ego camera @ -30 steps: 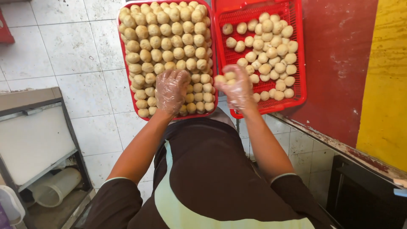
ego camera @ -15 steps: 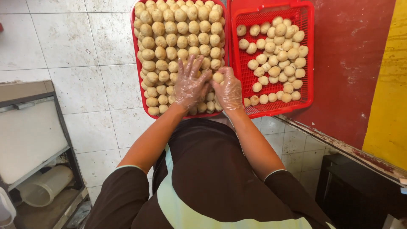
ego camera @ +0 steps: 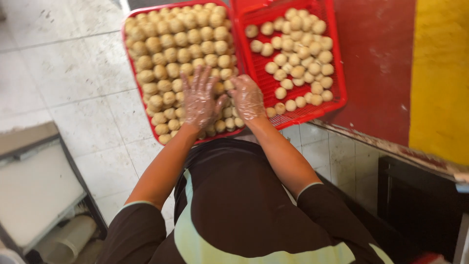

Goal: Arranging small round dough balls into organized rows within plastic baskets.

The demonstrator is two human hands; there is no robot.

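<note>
The round dough balls (ego camera: pixel 181 41) lie packed in rows in the left red tray (ego camera: pixel 128 49), which they fill nearly edge to edge. The left hand (ego camera: pixel 199 100), in a thin clear glove, rests flat on the balls near the tray's front edge with its fingers (ego camera: pixel 195 80) spread wide, gripping nothing. Just beside it the gloved right hand (ego camera: pixel 247 98) lies on the balls at the tray's right front corner, fingers loosely curled; whether they hold a ball cannot be told. Touching this tray on its right stands a second red tray (ego camera: pixel 337 58), partly filled with paler balls (ego camera: pixel 298 54), next to a red and yellow wall (ego camera: pixel 415 63). Below is a white tiled floor (ego camera: pixel 63 73).
</note>
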